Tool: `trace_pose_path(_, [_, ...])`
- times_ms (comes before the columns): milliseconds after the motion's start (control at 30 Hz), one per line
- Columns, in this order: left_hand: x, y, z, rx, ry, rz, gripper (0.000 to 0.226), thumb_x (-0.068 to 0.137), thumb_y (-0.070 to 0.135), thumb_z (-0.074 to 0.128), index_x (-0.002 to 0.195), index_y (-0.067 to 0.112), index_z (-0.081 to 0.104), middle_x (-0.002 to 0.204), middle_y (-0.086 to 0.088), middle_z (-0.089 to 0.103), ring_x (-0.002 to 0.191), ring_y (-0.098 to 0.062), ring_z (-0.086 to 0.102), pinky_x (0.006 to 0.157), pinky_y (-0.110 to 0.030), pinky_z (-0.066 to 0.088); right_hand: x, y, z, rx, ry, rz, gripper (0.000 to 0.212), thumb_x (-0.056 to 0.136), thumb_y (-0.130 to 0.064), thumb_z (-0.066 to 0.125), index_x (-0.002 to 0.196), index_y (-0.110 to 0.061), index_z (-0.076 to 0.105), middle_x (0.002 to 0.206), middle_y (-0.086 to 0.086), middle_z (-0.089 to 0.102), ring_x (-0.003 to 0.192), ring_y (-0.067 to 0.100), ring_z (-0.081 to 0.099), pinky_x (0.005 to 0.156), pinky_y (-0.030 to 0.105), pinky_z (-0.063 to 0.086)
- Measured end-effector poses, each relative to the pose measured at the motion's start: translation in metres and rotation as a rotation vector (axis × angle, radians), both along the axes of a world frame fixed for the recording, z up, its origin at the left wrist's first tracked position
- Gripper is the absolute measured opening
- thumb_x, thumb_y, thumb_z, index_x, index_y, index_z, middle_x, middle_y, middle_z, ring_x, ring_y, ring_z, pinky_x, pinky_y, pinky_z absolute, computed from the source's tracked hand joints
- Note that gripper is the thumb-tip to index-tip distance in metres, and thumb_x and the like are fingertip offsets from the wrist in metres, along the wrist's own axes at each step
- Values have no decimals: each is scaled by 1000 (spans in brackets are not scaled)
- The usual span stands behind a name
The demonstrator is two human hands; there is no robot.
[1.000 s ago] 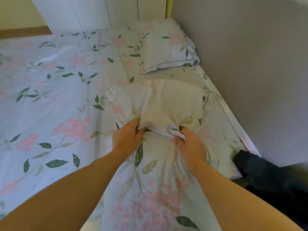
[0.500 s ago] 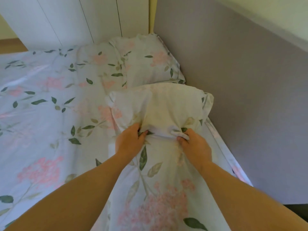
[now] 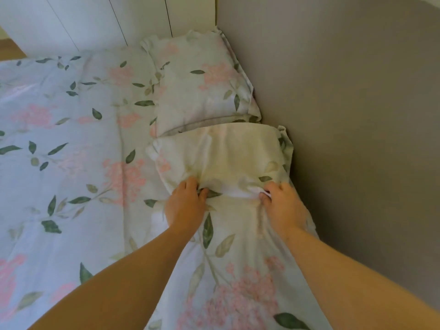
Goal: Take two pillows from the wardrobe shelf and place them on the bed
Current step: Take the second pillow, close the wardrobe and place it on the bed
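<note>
Two floral pillows lie on the bed [image 3: 59, 139] along the grey wall. The far pillow [image 3: 202, 86] sits in the corner by the white wardrobe. The near pillow [image 3: 221, 156] rests just in front of it, touching its edge and the wall. My left hand [image 3: 184, 206] grips the near pillow's front edge at its left side, fingers curled into the cloth. On the right side of that same edge, my right hand [image 3: 282, 206] pinches a white fold of the pillowcase.
A grey wall [image 3: 357, 115] runs along the bed's right side. White wardrobe doors [image 3: 95, 20] stand behind the bed's far end. A strip of wooden floor [image 3: 9, 48] shows at the far left. The floral bedspread stretches wide to the left.
Both hands have pushed the near pillow forward until it meets the far pillow and the wall. The view has come closer to the corner.
</note>
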State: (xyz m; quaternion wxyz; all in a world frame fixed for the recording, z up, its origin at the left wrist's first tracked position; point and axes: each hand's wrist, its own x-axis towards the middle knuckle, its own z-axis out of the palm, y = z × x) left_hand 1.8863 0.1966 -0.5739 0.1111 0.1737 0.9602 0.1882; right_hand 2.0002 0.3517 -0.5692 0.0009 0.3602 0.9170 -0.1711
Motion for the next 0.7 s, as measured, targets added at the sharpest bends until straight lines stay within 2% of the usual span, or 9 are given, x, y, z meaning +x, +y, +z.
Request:
trace_pose_path(100, [5,1,-27,-180,-142,-25,64,90,55,39,143,23,21,150,-10,23,137,-32,24,108,-47,28,5,7,-18,3,-187,-94,49,93,-42,45,139,-29,32,144,11,33,128,33,35,99,43,35])
trace_pose_path(200, [19,-3,-48,-105,-309,49,78,86,60,44,146,30,5,156,-7,0,144,-31,5,112,-53,19,16,-1,-37,-186,-262,-233,68,90,-56,40,147,-33,11,157,10,10,140,35,19,108,51,25])
trace_pose_path(267, [20,-3,-58,-2,-396,209,85,82,59,52,145,31,3,155,-8,4,141,-34,13,111,-55,23,22,-4,-49,-341,-246,-367,78,86,-63,40,148,-30,5,156,12,12,139,36,21,107,53,25])
trace_pose_path(333, [18,-2,-63,115,-514,336,92,78,55,61,144,33,2,151,-12,17,135,-39,27,109,-55,30,23,0,-60,-449,-205,-464,84,84,-64,44,148,-28,5,150,17,29,133,38,33,104,52,30])
trace_pose_path(433, [12,-6,-68,416,-619,457,90,78,30,71,145,29,9,142,-15,39,124,-39,45,102,-48,41,19,0,-62,-478,-41,-404,72,87,-48,53,146,-21,21,138,18,47,122,37,48,98,46,42])
trace_pose_path(500, [8,-10,-67,547,-622,538,76,78,16,70,141,20,27,135,-14,50,118,-35,51,98,-44,46,11,-4,-54,-469,99,-313,54,91,-35,53,139,-19,36,129,15,57,115,35,54,91,40,46])
trace_pose_path(567, [6,-10,-60,596,-601,586,65,74,18,73,131,17,43,123,-14,59,110,-35,57,97,-46,48,3,-7,-42,-431,187,-259,38,94,-29,49,130,-20,47,120,13,63,108,33,58,82,35,45])
trace_pose_path(633, [1,-8,-50,634,-581,602,68,64,29,73,127,20,49,113,-11,64,105,-34,60,95,-50,49,-4,-6,-30,-341,232,-224,31,96,-27,44,126,-19,50,115,10,64,103,32,59,74,32,43])
trace_pose_path(700, [-6,-2,-39,672,-547,587,66,66,28,71,128,21,49,109,-8,64,103,-33,61,95,-48,49,-10,1,-20,-216,234,-199,31,97,-28,42,126,-18,50,115,9,63,102,32,59,73,34,45])
